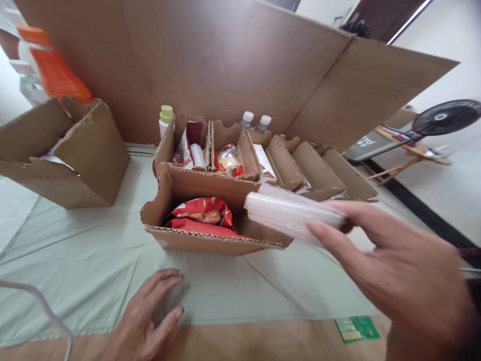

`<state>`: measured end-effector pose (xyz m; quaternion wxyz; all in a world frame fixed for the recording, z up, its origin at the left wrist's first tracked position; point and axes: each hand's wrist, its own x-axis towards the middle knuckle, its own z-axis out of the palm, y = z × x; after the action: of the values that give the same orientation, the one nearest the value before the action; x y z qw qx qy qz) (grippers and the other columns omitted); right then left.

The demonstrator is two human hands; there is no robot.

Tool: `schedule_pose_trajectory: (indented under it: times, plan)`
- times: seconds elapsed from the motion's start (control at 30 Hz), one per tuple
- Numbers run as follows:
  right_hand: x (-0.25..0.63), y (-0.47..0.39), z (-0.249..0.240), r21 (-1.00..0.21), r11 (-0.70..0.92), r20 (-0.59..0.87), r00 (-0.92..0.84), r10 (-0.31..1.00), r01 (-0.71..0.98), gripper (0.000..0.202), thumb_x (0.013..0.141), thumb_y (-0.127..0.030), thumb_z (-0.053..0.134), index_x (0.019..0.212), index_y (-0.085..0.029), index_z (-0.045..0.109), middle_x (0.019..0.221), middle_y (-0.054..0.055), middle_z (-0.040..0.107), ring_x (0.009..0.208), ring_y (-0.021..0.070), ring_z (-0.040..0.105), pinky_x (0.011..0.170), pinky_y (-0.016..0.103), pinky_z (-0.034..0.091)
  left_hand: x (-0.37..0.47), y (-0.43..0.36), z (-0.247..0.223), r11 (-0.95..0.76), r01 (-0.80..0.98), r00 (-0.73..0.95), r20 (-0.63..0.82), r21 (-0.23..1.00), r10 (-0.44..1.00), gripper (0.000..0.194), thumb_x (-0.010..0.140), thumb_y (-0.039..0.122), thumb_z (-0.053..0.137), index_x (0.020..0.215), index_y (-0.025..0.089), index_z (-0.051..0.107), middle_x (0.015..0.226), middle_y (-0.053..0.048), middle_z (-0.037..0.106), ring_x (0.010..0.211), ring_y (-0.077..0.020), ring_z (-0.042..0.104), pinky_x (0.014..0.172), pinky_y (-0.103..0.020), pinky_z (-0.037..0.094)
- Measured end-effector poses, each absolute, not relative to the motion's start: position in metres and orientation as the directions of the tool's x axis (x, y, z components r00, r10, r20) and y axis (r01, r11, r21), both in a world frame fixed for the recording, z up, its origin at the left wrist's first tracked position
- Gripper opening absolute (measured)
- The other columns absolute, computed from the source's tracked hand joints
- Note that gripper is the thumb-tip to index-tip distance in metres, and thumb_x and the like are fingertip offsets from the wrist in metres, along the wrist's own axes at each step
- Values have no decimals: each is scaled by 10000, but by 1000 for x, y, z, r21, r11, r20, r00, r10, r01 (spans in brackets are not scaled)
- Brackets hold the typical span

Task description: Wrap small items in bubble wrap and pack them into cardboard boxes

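My right hand (391, 260) pinches a flat, whitish translucent bundle (289, 210) that looks like folded plastic; its exact kind I cannot make out. The bundle is held over the right end of the front cardboard box (214, 243). Inside that box lie red food packets (203, 213), towards its left end. My left hand (150, 311) rests low over the green cloth, in front of the box and apart from it, with fingers spread and nothing in them.
Behind stands a row of cardboard bins (319, 170) holding packets and a white card (264, 163). A larger box (86, 170) and an orange bottle (60, 70) are at left. A tall cardboard panel (225, 60) backs the table; a grey cable (41, 306) curves at lower left.
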<state>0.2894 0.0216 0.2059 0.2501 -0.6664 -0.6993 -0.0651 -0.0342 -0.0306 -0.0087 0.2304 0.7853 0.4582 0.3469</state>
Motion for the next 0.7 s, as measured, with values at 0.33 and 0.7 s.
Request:
schedule_pose_trajectory:
  times: [0.33, 0.7]
  plan:
    - [212, 117, 182, 247, 320, -337, -228, 914, 915, 142, 895, -200, 602, 902, -165, 740, 865, 151, 784, 813, 309, 757, 662, 354, 507, -28, -35, -36, -548, 573, 336, 435, 609, 835, 264, 909, 274, 630, 1170, 263, 673, 1197, -91, 722, 1059, -229, 702, 870, -311, 599]
    - [250, 92, 187, -157, 393, 187, -363, 913, 906, 170, 837, -207, 706, 998, -214, 760, 1049, 71, 783, 1006, 270, 711, 920, 426, 530, -4, -55, -10, -440, 419, 244, 369, 794, 897, 261, 919, 205, 594, 1159, 290, 651, 1216, -95, 706, 1075, -235, 731, 853, -337, 634]
